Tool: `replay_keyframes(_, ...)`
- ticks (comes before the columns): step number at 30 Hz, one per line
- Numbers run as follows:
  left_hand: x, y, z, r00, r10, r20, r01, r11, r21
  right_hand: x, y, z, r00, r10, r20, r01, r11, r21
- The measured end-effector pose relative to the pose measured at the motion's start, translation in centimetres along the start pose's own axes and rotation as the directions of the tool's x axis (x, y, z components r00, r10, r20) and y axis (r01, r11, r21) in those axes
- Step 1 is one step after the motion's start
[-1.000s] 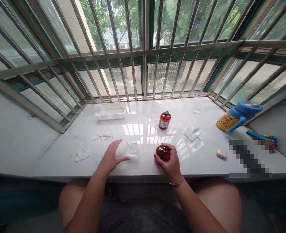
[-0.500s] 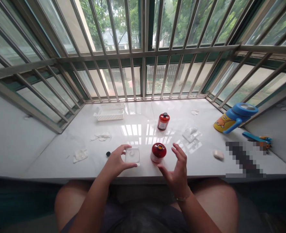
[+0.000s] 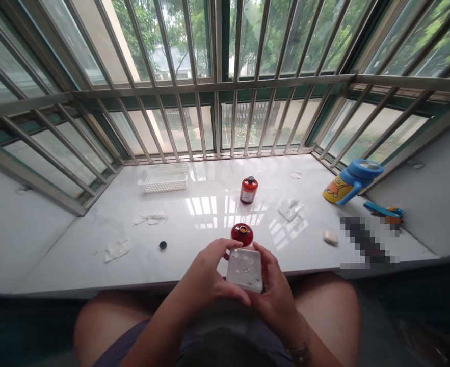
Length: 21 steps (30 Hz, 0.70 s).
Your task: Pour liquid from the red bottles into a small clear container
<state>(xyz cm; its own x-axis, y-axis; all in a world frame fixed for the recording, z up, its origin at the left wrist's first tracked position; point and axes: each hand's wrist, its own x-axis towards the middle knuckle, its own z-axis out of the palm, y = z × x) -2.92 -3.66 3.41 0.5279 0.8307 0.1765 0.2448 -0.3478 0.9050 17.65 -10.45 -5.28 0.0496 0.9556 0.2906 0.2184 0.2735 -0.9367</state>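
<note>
Between both hands I hold a small square clear plastic box (image 3: 244,269) near the front edge of the counter. My left hand (image 3: 217,270) grips its left side, thumb at the near corner and fingers at the far one. Around the right side close the fingers of my right hand (image 3: 272,280). Just behind the box stands an uncapped red bottle (image 3: 242,234), its lower part hidden by my hands and the box. A second red bottle (image 3: 249,190), with a black cap and pale label, stands farther back. A small black cap (image 3: 163,245) lies to the left.
A white plastic basket (image 3: 165,182) sits at the back left. Crumpled tissues (image 3: 116,250) lie on the left, a clear plastic piece (image 3: 291,208) on the right. Farther right are a pale soap-like block (image 3: 330,237), a blue-and-yellow cup (image 3: 350,182) and a blue tool (image 3: 381,210). Metal bars (image 3: 215,122) line the window.
My left hand has carried the clear box right and nearer to me, in front of the uncapped bottle. My right hand, open before, has closed on the box. The view has shifted slightly.
</note>
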Motion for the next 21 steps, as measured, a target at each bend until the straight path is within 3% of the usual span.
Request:
replay_keyframes(4,1.5,-4.0,0.7,0.986,0.082,-0.143,-0.102,0.985,-0.141,-0.2,0.3,-1.4,0.99,0.11,-0.09,-0.104,0.993,0.061)
replay_keyframes(6,2.6,-6.2,1.3,0.98,0.037,-0.193,-0.06,0.992,-0.113,-0.1,0.4,-2.2,0.979,0.139,-0.147,-0.13,0.989,0.069)
replay_keyframes(9,4.2,-8.4,2.6,0.987,-0.037,-0.157,0.029,0.998,-0.056,0.2,0.7,-3.4,0.969,0.149,-0.198,-0.138,0.988,0.068)
replay_keyframes(15,6.3,-8.8,5.2,0.986,-0.125,-0.11,0.113,0.987,-0.11,0.7,1.5,-5.1,0.957,0.155,-0.244,-0.147,0.988,0.051)
replay_keyframes(21,4.8,-9.6,4.2,0.956,-0.11,-0.271,0.12,0.993,0.019,0.7,2.4,-5.1,0.955,0.168,-0.246,-0.167,0.986,0.024)
